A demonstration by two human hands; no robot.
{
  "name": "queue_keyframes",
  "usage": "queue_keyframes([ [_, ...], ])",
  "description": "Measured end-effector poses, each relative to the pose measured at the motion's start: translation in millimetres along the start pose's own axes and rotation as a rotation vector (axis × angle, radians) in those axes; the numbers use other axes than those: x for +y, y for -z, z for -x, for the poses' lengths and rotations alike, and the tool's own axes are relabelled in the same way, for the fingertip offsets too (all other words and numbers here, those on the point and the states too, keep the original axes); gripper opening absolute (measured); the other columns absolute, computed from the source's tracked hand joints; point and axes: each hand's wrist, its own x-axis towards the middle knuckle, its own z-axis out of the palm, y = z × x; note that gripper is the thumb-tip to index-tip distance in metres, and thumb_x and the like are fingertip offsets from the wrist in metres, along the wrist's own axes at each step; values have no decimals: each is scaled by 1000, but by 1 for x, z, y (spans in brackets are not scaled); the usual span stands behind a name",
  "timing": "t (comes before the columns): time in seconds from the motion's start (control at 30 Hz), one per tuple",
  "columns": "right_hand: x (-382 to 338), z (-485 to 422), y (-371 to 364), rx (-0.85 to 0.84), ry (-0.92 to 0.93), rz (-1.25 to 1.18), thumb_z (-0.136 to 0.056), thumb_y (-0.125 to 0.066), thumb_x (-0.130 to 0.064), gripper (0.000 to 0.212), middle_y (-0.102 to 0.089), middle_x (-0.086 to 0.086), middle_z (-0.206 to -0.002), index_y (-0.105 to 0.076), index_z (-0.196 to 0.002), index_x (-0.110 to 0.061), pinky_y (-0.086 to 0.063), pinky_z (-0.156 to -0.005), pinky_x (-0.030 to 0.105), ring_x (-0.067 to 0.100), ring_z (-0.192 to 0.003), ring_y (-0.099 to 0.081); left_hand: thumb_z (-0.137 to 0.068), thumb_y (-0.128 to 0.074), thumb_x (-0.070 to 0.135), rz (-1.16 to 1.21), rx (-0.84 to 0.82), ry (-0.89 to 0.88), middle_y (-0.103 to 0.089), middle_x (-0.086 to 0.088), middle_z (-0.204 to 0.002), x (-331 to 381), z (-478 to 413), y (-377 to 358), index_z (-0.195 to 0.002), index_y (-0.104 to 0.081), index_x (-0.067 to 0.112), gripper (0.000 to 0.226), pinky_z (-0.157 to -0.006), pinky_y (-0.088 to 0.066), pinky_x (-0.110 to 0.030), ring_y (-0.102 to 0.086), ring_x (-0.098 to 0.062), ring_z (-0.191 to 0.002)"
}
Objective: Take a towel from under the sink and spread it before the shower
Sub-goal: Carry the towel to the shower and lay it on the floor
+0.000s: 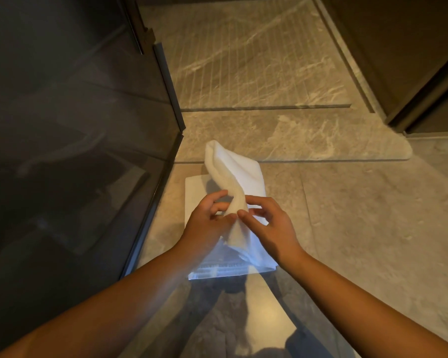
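Bathroom: glass shower door (75, 120), grooved marble floor (243, 60).

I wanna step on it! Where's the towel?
Head view, middle: the towel lies on the floor right of the glass panel; left hand and right hand hold its raised end.

One white towel (233, 171) is in view, as far as its folds allow a count. There are two hands, one left hand (207, 223) and one right hand (272, 228). Of the room there show one dark glass panel (75, 125), one grooved shower floor (243, 60), one stone sill (321, 135) and one brown wall (398, 47).
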Motion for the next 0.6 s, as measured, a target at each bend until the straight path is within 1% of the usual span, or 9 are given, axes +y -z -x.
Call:
queue_keyframes([
  [0.07,-2,0,6,26,14,-23,-79,-67,-27,26,-59,-9,-109,-58,-103,-33,-46,-77,10,3,-95,-59,-90,-55,14,16,-42,-6,-64,1,-109,4,0,-7,-111,-50,36,31,-73,-54,-18,-64,-11,-96],
  [0.13,-2,0,13,48,14,-40,-77,-70,-26,27,-60,-12,-105,-56,-96,-41,-47,-75,9,-1,-92,-60,-92,-49,19,21,-56,7,-64,5,-106,8,0,-14,-102,-54,41,24,-66,-52,-15,-65,-7,-90],
  [0.2,-2,0,21,81,0,-36,-75,-72,-25,28,-61,-8,-105,-58,-96,-37,-46,-72,5,-3,-88,-59,-92,-47,22,48,-77,28,-66,4,-100,12,0,-22,-100,-56,41,23,-69,-50,-20,-65,-5,-82],
  [0.3,0,-1,34,131,-35,-6,-72,-75,-24,33,-63,-2,-104,-59,-101,-25,-48,-69,9,1,-86,-60,-96,-40,22,64,-131,61,-66,3,-98,13,-2,-36,-109,-57,33,24,-80,-48,-29,-64,-8,-82],
  [0.33,0,-1,38,142,-41,5,-71,-76,-25,33,-64,-3,-101,-59,-99,-26,-49,-68,12,3,-85,-60,-97,-37,23,59,-151,71,-66,3,-98,14,-3,-40,-110,-56,31,25,-82,-46,-30,-63,-8,-81],
  [0.4,1,1,48,153,-48,23,-69,-77,-26,32,-63,-11,-92,-58,-94,-29,-49,-65,12,2,-82,-60,-99,-32,26,20,-195,89,-64,6,-99,13,-5,-49,-105,-55,35,25,-87,-43,-33,-61,-8,-84],
  [0.43,2,2,54,157,-54,31,-69,-77,-25,31,-62,-15,-89,-57,-92,-30,-49,-63,9,0,-80,-59,-99,-30,29,-4,-222,96,-64,8,-100,13,-7,-54,-103,-54,37,25,-89,-42,-33,-61,-7,-86],
  [0.5,6,5,65,177,-71,43,-71,-74,-18,28,-61,-19,-84,-58,-92,-28,-46,-57,5,-2,-75,-58,-99,-27,33,-24,-274,102,-64,12,-102,12,-8,-62,-103,-52,37,26,-87,-39,-28,-60,-3,-92],
  [0.6,17,8,81,230,-106,63,-72,-65,-4,27,-61,-15,-80,-60,-90,-23,-44,-53,4,0,-71,-58,-98,-26,34,-19,-335,104,-65,11,-106,9,-12,-75,-106,-52,34,27,-80,-38,-22,-59,-4,-98],
])
